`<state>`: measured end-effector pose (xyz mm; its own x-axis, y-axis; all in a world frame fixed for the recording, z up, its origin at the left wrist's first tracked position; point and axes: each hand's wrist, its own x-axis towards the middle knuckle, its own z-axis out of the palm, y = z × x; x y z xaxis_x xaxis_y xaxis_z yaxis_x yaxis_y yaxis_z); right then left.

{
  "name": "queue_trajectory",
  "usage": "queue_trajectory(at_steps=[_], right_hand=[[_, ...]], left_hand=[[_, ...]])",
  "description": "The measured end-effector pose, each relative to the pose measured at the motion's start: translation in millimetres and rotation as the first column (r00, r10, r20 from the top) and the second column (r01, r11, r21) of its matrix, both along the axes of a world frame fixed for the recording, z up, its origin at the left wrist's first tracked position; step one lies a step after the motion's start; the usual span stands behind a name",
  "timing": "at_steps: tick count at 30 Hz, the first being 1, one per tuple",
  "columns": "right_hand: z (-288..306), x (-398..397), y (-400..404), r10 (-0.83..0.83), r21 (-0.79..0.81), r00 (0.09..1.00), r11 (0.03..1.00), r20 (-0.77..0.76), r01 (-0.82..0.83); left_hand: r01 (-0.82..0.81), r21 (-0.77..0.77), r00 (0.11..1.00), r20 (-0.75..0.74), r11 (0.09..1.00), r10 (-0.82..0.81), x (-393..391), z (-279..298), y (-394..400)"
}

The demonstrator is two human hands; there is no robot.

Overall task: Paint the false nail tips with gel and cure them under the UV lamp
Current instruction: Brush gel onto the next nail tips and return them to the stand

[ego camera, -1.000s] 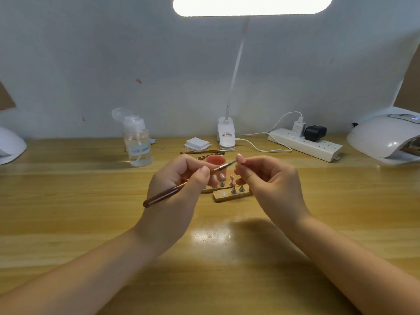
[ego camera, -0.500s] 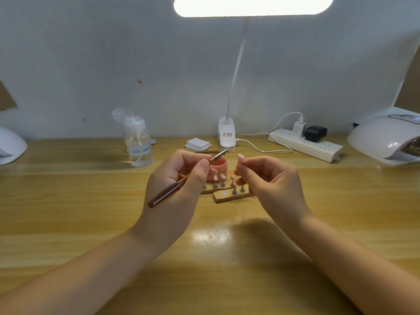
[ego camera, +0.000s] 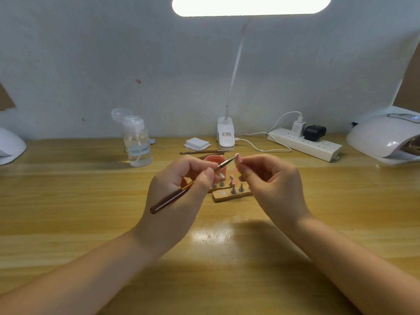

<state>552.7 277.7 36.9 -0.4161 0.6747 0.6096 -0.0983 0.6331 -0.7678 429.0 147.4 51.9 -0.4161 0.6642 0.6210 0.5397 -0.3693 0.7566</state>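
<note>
Noting stage of work, largest item first. We see the UV lamp (ego camera: 384, 138) well off to the right of our right hand, at the back of the table (ego camera: 68, 201); what lies in its opening we cannot make out. Curing of the tip in hand we judge not yet begun.

Just beyond both hands: wooden stand (ego camera: 231, 196) carrying several nail tips on pegs; one looks pinkish, but which are coated we cannot tell. Pink gel pot (ego camera: 214, 161) sits behind them, partly hidden by our left fingers.

Left hand (ego camera: 179, 189) grips the brush (ego camera: 181, 192) pen-fashion. Right hand (ego camera: 272, 180) pinches a single nail tip (ego camera: 238, 157) raised between the hands. Bristles touch the tip: painting under way, we judge.
</note>
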Motion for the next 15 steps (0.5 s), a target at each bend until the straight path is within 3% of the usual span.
queue_trajectory(at_steps=[9,15], right_hand=[[-0.6,1.6,0.4,-0.12,0.204,0.991,0.973,0.055,0.107],[-0.5,2.8,1.9,-0.132,0.222,0.989,0.968,0.062,0.115]], left_hand=[[-0.049,-0.01,0.997,-0.061,0.999,0.048,3.2,2.6,-1.5],[-0.03,0.014,0.997,-0.069,0.999,0.031,3.1,2.7,-4.1]])
